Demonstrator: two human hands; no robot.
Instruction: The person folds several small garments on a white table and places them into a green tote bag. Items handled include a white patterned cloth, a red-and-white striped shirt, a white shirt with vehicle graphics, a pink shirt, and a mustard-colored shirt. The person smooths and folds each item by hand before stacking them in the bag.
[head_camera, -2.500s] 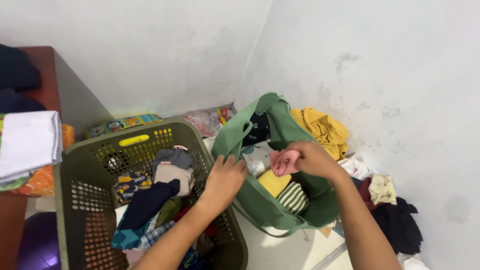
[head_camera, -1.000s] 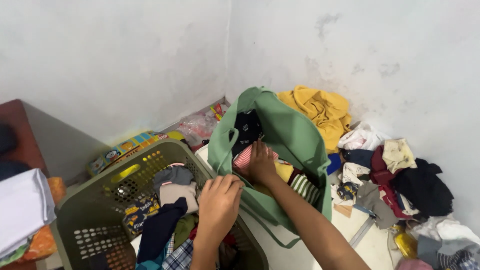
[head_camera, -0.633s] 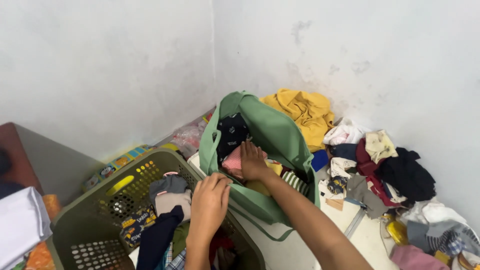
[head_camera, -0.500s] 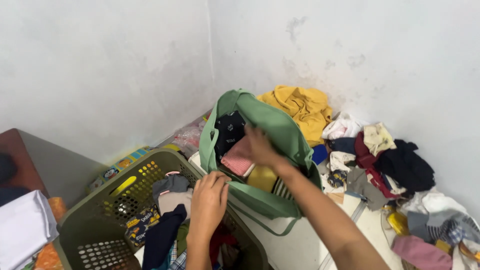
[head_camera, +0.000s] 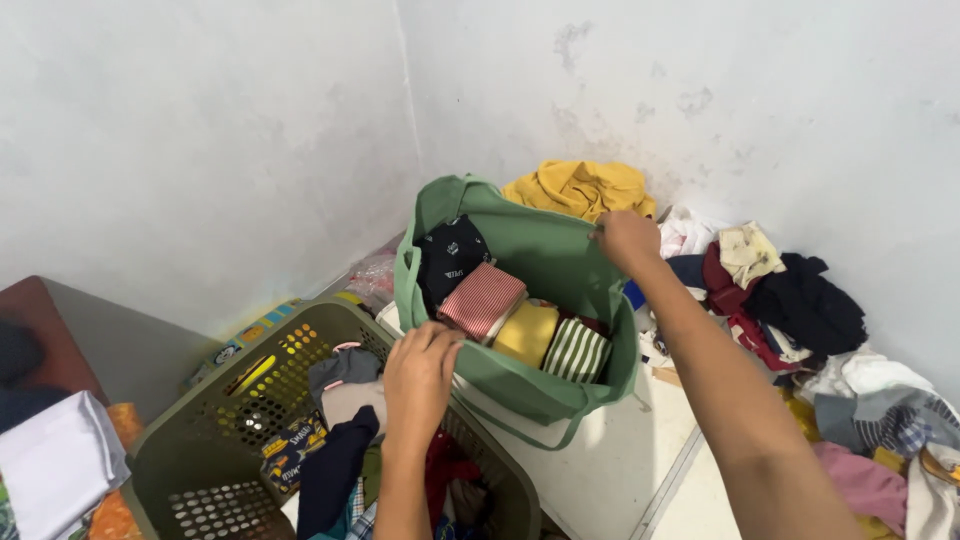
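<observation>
Centrally, an open green fabric bag (head_camera: 520, 300) stands on the pale floor (head_camera: 620, 470) in the corner of the room, its mouth upward, packed with rolled clothes in a row: a dark roll (head_camera: 450, 255), a red-striped roll (head_camera: 483, 300), a yellow roll (head_camera: 527, 333) and a green-striped roll (head_camera: 576, 351). The row runs from the bag's far left corner toward its near right corner. The right hand (head_camera: 626, 238) is at the far right rim of the bag, fingers curled onto the fabric edge, apparently pinching it; the exact closure is hidden behind the knuckles. The left hand (head_camera: 420, 375) rests at the near left rim, fingers bent down over the edge where the bag meets the olive laundry basket (head_camera: 215, 440); whether it grips the fabric cannot be told. The two hands thus sit on opposite rims, with the rolls between them; the left hand is nearer the red-striped roll. The basket, just beside the bag on its left, holds loose garments. A yellow garment (head_camera: 580, 185) lies behind the bag against the wall, and a pile of mixed clothes (head_camera: 790, 300) spreads along the floor to the right.
</observation>
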